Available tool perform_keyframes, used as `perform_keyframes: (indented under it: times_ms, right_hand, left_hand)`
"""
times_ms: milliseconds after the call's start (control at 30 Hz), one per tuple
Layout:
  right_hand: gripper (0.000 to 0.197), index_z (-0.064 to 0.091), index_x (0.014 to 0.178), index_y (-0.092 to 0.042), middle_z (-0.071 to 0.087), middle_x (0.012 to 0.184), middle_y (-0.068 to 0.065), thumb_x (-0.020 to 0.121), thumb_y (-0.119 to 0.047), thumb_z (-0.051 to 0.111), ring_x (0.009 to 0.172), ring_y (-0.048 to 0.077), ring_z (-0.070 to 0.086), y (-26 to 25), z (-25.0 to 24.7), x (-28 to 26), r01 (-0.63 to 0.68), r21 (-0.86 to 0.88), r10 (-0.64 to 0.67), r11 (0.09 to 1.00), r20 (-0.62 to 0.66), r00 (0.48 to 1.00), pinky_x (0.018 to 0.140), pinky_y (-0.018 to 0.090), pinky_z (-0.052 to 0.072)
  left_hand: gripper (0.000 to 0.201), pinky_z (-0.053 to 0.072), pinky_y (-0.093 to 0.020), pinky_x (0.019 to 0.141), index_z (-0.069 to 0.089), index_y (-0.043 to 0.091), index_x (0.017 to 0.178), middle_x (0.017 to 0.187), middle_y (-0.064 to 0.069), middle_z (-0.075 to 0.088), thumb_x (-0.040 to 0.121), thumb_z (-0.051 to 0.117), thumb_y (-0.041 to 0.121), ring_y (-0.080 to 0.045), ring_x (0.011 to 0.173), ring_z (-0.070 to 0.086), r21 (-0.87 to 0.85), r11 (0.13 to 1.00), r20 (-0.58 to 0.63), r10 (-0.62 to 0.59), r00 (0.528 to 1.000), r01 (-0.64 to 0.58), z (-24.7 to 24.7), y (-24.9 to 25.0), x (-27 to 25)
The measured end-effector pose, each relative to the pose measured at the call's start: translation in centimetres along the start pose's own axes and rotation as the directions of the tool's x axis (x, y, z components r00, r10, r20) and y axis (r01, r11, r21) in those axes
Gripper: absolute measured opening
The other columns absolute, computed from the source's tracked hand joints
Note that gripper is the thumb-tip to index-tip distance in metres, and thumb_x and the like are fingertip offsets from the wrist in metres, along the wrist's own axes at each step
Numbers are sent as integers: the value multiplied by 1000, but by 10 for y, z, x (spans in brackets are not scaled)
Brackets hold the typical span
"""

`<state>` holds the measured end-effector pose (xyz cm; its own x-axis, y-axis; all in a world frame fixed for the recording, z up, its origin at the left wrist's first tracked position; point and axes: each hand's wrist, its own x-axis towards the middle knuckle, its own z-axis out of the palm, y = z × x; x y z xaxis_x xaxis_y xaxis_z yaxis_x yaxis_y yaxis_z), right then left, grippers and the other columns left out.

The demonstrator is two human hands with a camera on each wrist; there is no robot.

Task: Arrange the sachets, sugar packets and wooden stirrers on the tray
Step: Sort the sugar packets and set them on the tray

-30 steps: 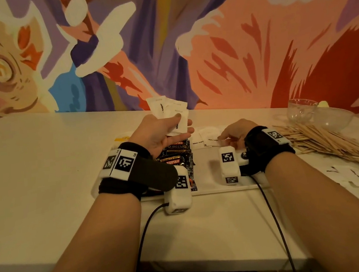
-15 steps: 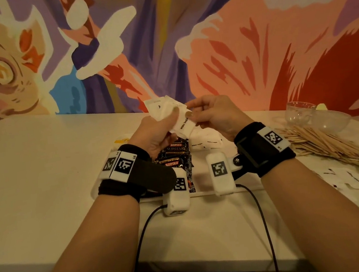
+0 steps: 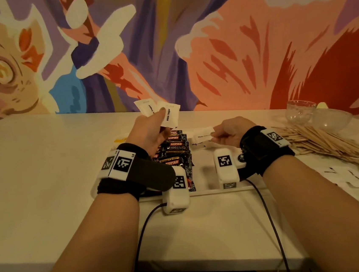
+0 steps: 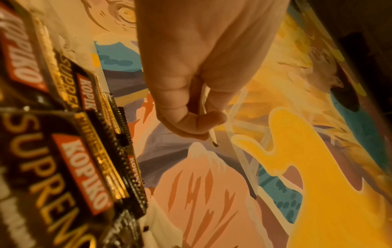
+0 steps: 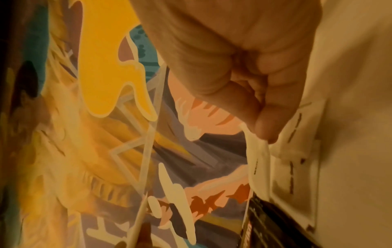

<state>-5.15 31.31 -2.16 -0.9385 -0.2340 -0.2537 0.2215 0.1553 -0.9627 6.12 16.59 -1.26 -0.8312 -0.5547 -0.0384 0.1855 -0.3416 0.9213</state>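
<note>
Head view: the left hand [image 3: 149,132] is raised above the white rectangular tray [image 3: 203,177], its grip pinched on a fan of white paper sugar packets [image 3: 160,113] printed "White Sugar". The right hand [image 3: 229,131] is held low over the tray, its grip pinched on the edge of a single white sugar packet [image 3: 203,132], which lies touching other white packets at the tray's far side. A column of overlapping black Kopiko coffee sachets [image 3: 176,149] is laid along the tray's left part, just beside the left hand. A heap of pale wooden stirrers [image 3: 330,142] is spread on the cream surface [image 3: 34,173] to the right of the tray, with loose white packets [image 3: 355,175] near it and two clear glass bowls [image 3: 318,114] behind. Left wrist view: the fingers [image 4: 186,117] are curled round thin white packet edges, and the black sachets [image 4: 63,151] are seen close by. Right wrist view: the fingertips [image 5: 267,127] are closed on a white packet [image 5: 258,159] above others lying flat.
</note>
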Motion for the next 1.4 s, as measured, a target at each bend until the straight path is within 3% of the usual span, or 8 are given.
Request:
perform_keyframes:
  times_ms: [167, 333, 500, 700, 900, 1067, 1233, 1400]
  right_hand:
    - [25, 59, 108, 13, 58, 109, 16, 84, 16, 54, 110, 34, 56, 2, 11, 0, 2, -117, 4, 993, 51, 999, 89, 33, 51]
    - [35, 62, 111, 9, 61, 86, 15, 76, 8, 68, 84, 28, 57, 8, 15, 9, -15, -316, 8, 949, -23, 1000, 92, 44, 51]
    - [20, 58, 98, -1, 43, 70, 7, 80, 2, 67, 53, 17, 38, 0, 12, 3, 63, -249, -79, 966, -53, 995, 39, 20, 40]
    - [29, 62, 98, -10, 57, 78, 3, 91, -37, 58, 62, 13, 50, -16, 12, -26, 314, -17, -305, 949, 198, 932, 53, 24, 41]
    - [7, 66, 75, -12, 59, 69, 1, 80, -7, 70, 60, 10, 46, -17, 18, -34, 444, -141, -394, 885, 281, 875, 50, 20, 35]
    - [13, 60, 91, 2, 58, 82, 11, 83, 11, 60, 63, 14, 57, -18, 3, -18, 247, 113, -259, 962, 106, 960, 43, 18, 50]
    - [18, 60, 104, 0, 61, 97, 14, 88, 6, 54, 80, 22, 52, 1, -24, 20, -65, -81, 67, 995, 26, 997, 72, 26, 52]
    - [39, 51, 128, 2, 55, 76, 10, 89, 6, 53, 78, 20, 57, 11, -26, 27, -149, -172, 150, 974, -5, 989, 69, 24, 50]
  left_hand:
    - [8, 51, -14, 50, 54, 6, 101, 106, -12, 61, 95, 52, 9, -21, 96, 58, -4, 1000, 47, -17, 999, 17, 2, 0, -2]
    - [11, 52, -15, 49, 53, 3, 99, 101, -12, 59, 90, 50, -3, -21, 86, 56, 24, 999, 90, -37, 995, 35, 2, -2, -1]
    - [10, 51, -14, 48, 56, 6, 93, 94, -9, 62, 87, 57, -3, -17, 80, 58, 118, 993, 100, -29, 995, 17, 1, -4, -1]
    - [13, 49, -13, 49, 58, 7, 84, 85, -7, 65, 81, 66, -3, -11, 70, 58, 187, 982, 131, -3, 991, -21, 0, -6, 0]
    - [10, 46, -11, 46, 60, 9, 82, 81, -5, 65, 82, 66, 0, -10, 68, 56, 217, 974, 154, 34, 987, -68, 1, -8, -1]
    - [21, 43, -17, 55, 58, 5, 91, 82, -7, 58, 98, 42, 17, -10, 63, 49, 95, 995, 107, -7, 994, -3, 1, -3, -2]
    - [25, 36, -19, 53, 56, 2, 90, 101, -12, 55, 92, 31, 5, -12, 63, 42, 109, 993, 138, -70, 988, 55, 2, -1, -6]
    - [21, 37, -17, 55, 58, 3, 89, 99, -12, 53, 93, 37, 0, -11, 65, 45, 197, 978, 169, -99, 981, 65, 3, -4, -5]
